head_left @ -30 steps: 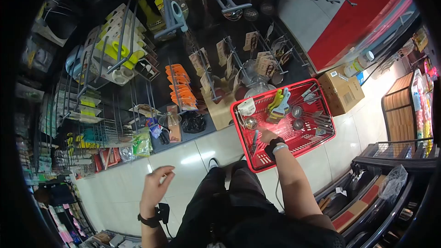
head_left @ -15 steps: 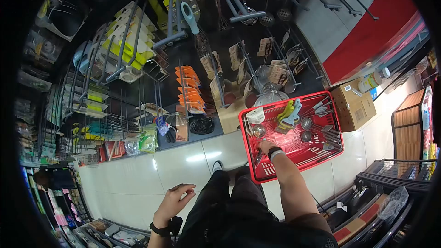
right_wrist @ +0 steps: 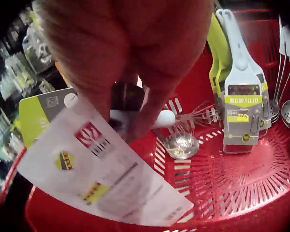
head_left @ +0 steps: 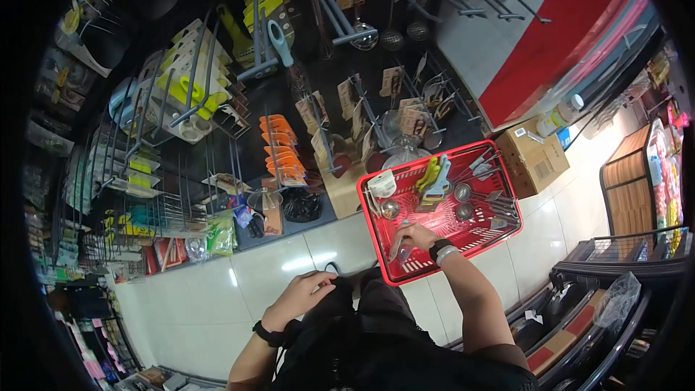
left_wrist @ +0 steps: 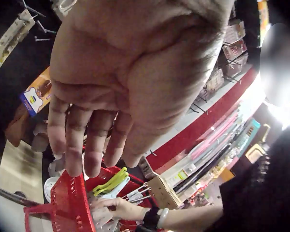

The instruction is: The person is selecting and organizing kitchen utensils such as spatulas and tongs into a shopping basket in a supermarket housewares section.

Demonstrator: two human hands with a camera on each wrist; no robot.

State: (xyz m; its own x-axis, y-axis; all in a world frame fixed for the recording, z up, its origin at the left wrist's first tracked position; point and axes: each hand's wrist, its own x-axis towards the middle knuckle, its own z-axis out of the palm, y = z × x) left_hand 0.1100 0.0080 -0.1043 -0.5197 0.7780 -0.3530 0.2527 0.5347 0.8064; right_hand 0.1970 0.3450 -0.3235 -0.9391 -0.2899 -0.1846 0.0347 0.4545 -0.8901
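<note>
Over the left part of the red basket (head_left: 371,233), my right hand (head_left: 420,236) (right_wrist: 130,63) pinches a white, wedge-shaped package (right_wrist: 101,164) with a printed label. A light blue handle (right_wrist: 166,118) shows beside the fingers; whether the hand holds it too, I cannot tell. Inside the basket lie a round metal ladle-like utensil (right_wrist: 181,146), a light blue-handled tool (head_left: 439,185) (right_wrist: 239,58), a green one (head_left: 428,171) and several metal utensils (head_left: 463,211). My left hand (head_left: 300,295) (left_wrist: 130,72) hangs empty near my lap, fingers extended, palm visible in the left wrist view.
Hooks with orange utensils (head_left: 282,150), green tools (head_left: 195,90) and carded metal utensils line the dark rack ahead. A cardboard box (head_left: 534,158) stands right of the basket. Pans lie on a low shelf (head_left: 579,318) at lower right.
My right hand has lifted the package, which now shows in its fingers above the basket. My left hand has moved right, nearer my legs. The head view has shifted.
</note>
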